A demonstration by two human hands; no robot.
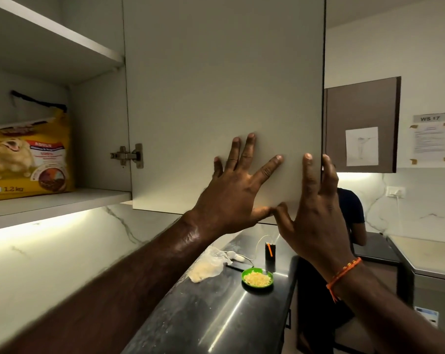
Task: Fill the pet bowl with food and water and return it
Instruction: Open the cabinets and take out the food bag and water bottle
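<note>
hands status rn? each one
Left hand: open, fingers spread flat on the cabinet door.
Right hand: fingers hooked round the door's free edge, gripping it.

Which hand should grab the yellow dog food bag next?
Probably the left hand: it lies flat on the open cabinet door, nearer the dog food bag on the shelf. The right hand holds the door's far edge.

food bag (pixel 28 159) in cabinet, bowl (pixel 257 277) on counter (pixel 216 315) below
</note>
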